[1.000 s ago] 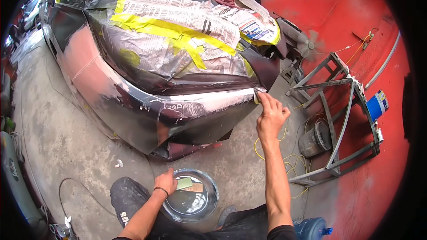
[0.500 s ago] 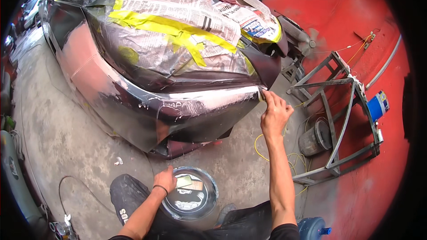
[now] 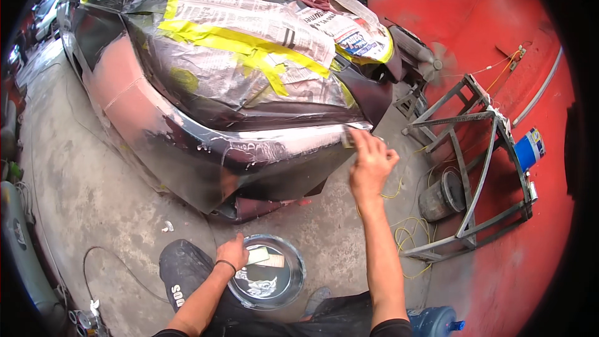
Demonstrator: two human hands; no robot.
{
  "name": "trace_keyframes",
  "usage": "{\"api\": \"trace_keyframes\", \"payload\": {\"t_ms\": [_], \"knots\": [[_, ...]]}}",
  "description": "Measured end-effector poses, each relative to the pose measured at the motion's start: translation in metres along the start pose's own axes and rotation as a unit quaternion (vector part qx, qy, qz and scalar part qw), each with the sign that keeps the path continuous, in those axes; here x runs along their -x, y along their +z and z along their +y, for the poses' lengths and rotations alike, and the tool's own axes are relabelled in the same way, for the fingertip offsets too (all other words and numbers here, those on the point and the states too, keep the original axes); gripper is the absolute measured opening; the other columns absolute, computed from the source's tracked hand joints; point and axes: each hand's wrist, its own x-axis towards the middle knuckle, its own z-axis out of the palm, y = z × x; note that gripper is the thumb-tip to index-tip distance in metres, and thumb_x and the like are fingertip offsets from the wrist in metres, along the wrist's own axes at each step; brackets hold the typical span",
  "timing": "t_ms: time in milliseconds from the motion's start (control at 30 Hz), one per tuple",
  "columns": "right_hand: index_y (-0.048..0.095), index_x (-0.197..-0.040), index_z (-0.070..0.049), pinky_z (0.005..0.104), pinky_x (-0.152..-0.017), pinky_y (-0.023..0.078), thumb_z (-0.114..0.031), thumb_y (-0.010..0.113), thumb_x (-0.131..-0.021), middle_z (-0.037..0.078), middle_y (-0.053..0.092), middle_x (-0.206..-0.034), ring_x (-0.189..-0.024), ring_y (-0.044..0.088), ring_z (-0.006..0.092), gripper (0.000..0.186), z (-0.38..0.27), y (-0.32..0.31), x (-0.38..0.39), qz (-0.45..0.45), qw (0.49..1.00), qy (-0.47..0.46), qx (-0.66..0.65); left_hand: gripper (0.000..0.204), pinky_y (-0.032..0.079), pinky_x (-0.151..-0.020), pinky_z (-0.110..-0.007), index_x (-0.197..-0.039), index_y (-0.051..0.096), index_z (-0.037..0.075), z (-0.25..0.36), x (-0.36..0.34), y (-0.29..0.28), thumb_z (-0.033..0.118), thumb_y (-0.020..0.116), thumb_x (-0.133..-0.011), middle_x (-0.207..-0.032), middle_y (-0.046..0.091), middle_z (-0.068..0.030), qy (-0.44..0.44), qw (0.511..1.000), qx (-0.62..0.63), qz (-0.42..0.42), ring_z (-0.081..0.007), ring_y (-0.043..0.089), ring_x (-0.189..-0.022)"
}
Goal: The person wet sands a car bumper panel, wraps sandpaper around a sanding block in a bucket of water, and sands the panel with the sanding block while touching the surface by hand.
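Currently the R hand (image 3: 369,165) has its grip pinched on a small dark pad (image 3: 348,138), up at the R end of the car bumper (image 3: 281,171), by its whitish top edge. L hand (image 3: 232,252) sits low at the L rim of a round basin (image 3: 302,278), right beside a pale block (image 3: 256,254) & a tan block (image 3: 274,261); can't tell if its grip's on anything.
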Motion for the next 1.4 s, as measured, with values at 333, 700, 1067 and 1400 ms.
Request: {"api": "trace_keyframes", "payload": {"t_ms": [333,700,1067,1400], "knots": [[0.073,-0.14,-0.019,0.0481,-0.108,0.039,0.006,0.065,-0.078,0.001,0.074,-0.136,-0.122,0.066,0.0251,0.067,-0.107,-0.038,0.006,0.024,0.993,-0.062,-0.098,0.043,0.059,-0.092,-0.061,-0.128,0.059,0.001,-0.015,0.002,-0.004,0.023,0.069,-0.093,-0.11,0.077,-0.0275,-0.003,1.0,0.001,0.021,-0.0496,0.075,-0.102],[0.073,-0.14,-0.019,0.0446,-0.108,0.04,0.01,0.064,-0.087,0.005,0.075,-0.135,-0.124,0.067,0.0259,0.061,0.019,-0.066,0.055,-0.021,0.995,0.059,-0.084,0.048,0.041,-0.118,-0.059,-0.127,0.071,0.004,0.013,0.031,0.003,0.023,0.077,-0.083,-0.132,0.068,-0.018,0.309,0.933,-0.11,0.149,-0.0437,0.059,-0.132],[0.076,-0.132,-0.012,0.041,-0.105,0.04,0.012,0.066,-0.086,0.007,0.076,-0.127,-0.116,0.069,0.0279,0.053,-0.003,-0.158,0.154,-0.177,0.959,0.142,-0.168,0.027,0.056,-0.108,-0.054,-0.118,0.075,0.004,0.043,0.018,0.083,0.018,0.065,-0.097,-0.139,0.068,-0.0214,0.206,0.932,-0.262,-0.145,-0.0389,0.061,-0.14],[0.076,-0.132,-0.011,0.0414,-0.104,0.041,0.013,0.067,-0.087,0.009,0.077,-0.124,-0.113,0.069,0.0284,0.052,0.007,-0.173,0.169,-0.166,0.948,0.19,-0.192,0.028,0.061,-0.095,-0.051,-0.118,0.077,0.001,0.042,-0.007,0.019,0.021,0.065,-0.101,-0.113,0.079,-0.0225,0.236,0.901,-0.196,-0.307,-0.0434,0.076,-0.107]]}}
